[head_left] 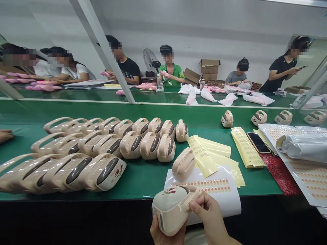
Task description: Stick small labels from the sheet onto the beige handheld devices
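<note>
A beige plastic device with a carry handle (170, 207) is tilted above the front edge of the table, its pale end with a red floral print facing up. From below, my left hand (167, 234) grips its body, with the thumb on the near side. My right hand (208, 211) has thumb and forefinger closed at the handle's end; whether something small is between them is hidden. Just beyond lies another beige device (182, 165) on a white sheet of small oval stickers (227, 200). Yellow sticker strips (203, 156) lie beside it.
Rows of similar devices (102, 172) fill the left of the green table (138, 182). At right are a phone (258, 142), yellow sheets (246, 149) and plastic-wrapped sticker sheets (301, 143). Several co-workers sit across; another person's hand (5, 135) shows at far left.
</note>
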Motion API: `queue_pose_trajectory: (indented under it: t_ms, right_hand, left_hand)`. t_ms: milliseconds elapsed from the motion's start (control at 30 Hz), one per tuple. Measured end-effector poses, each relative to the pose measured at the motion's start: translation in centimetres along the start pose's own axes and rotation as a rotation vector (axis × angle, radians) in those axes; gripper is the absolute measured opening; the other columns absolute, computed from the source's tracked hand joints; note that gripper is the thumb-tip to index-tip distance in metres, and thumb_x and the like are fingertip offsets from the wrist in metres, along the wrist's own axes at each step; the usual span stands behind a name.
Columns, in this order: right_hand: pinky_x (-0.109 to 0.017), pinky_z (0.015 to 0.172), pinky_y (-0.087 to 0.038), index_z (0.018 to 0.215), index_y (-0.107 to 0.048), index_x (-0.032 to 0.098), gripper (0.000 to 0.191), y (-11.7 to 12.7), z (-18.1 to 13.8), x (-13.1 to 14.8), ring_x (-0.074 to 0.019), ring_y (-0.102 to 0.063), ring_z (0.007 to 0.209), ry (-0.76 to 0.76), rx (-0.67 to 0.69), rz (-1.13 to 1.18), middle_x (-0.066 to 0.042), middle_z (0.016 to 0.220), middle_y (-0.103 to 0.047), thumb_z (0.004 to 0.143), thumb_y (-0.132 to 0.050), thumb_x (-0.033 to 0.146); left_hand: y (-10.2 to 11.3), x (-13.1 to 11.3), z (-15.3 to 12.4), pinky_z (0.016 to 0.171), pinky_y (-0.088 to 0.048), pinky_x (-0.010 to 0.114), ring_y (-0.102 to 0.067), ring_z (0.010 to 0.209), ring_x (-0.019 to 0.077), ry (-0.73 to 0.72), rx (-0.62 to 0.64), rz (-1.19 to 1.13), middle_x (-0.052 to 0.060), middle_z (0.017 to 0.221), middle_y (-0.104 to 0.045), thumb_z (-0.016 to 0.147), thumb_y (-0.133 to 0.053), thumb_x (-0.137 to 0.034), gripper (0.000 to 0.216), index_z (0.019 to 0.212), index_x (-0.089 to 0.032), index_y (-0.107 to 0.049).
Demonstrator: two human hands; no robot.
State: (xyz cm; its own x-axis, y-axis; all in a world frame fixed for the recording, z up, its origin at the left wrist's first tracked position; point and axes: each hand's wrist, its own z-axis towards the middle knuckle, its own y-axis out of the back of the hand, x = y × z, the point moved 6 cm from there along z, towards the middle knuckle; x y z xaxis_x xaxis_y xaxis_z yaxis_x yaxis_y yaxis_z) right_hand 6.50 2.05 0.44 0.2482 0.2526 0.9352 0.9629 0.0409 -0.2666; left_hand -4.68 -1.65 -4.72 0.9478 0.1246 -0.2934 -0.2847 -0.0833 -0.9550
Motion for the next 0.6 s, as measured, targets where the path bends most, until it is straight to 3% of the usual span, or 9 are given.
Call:
queue_pose_trajectory:
  t_ms: [200,333,400,467,533,600]
  right_hand:
    - [-0.028,0.058,-0.034,0.055,-0.049,0.021,0.035,0.5,0.9,-0.4,-0.0140,-0.039,0.058,0.105,-0.024,-0.212,0.002,0.061,-0.046,0.054,-0.073,0.048]
    - [-0.027,0.057,-0.037,0.073,-0.049,0.022,0.041,2.1,2.7,-0.3,-0.0136,-0.040,0.058,0.086,-0.056,-0.228,0.006,0.061,-0.039,0.051,-0.074,0.046]
    - [-0.028,0.060,-0.039,0.083,-0.051,0.021,0.039,2.8,3.4,1.1,-0.0143,-0.044,0.061,0.099,-0.026,-0.204,0.004,0.065,-0.043,0.062,-0.067,0.049]
    - [-0.029,0.063,-0.040,0.090,-0.052,0.021,0.037,2.7,3.7,3.1,-0.0145,-0.047,0.065,0.114,0.055,-0.195,0.002,0.071,-0.049,0.067,-0.065,0.047]
    - [-0.028,0.061,-0.039,0.092,-0.052,0.021,0.038,1.6,3.3,4.8,-0.0133,-0.048,0.062,0.096,0.216,-0.202,0.002,0.072,-0.054,0.064,-0.069,0.041]
    - [-0.026,0.056,-0.036,0.089,-0.053,0.021,0.035,0.1,2.5,6.1,-0.0112,-0.043,0.056,0.074,0.373,-0.237,0.003,0.067,-0.056,0.062,-0.071,0.034]
  left_hand:
    - [-0.5,0.1,0.0,0.092,-0.047,0.034,-0.060,0.107,0.0204,0.056,0.119,-0.031,-0.003,0.114,-0.067,0.086,-0.031,-0.056,0.044,0.115,-0.038,-0.059]
    - [-0.4,-0.8,0.0,0.093,-0.046,0.035,-0.060,0.107,0.0204,0.081,0.088,0.059,-0.003,0.112,-0.069,0.086,-0.032,-0.056,0.043,0.115,-0.039,-0.058]
    - [-0.4,-1.7,-0.1,0.092,-0.046,0.037,-0.060,0.106,0.0238,0.083,0.059,0.272,-0.002,0.112,-0.069,0.081,-0.044,-0.057,0.044,0.119,-0.039,-0.055]
    - [-0.8,-3.3,0.0,0.095,-0.042,0.046,-0.057,0.108,0.0314,-0.015,0.043,0.614,0.002,0.118,-0.065,0.062,-0.069,-0.053,0.072,0.128,-0.037,-0.045]
    - [-1.8,-5.0,0.1,0.099,-0.034,0.053,-0.052,0.112,0.0391,-0.183,0.056,1.004,0.008,0.126,-0.058,0.039,-0.084,-0.037,0.104,0.133,-0.033,-0.040]
    - [-3.3,-5.7,0.3,0.098,-0.031,0.058,-0.050,0.113,0.0432,-0.261,0.156,1.342,0.011,0.128,-0.055,0.031,-0.085,-0.025,0.108,0.130,-0.031,-0.044]
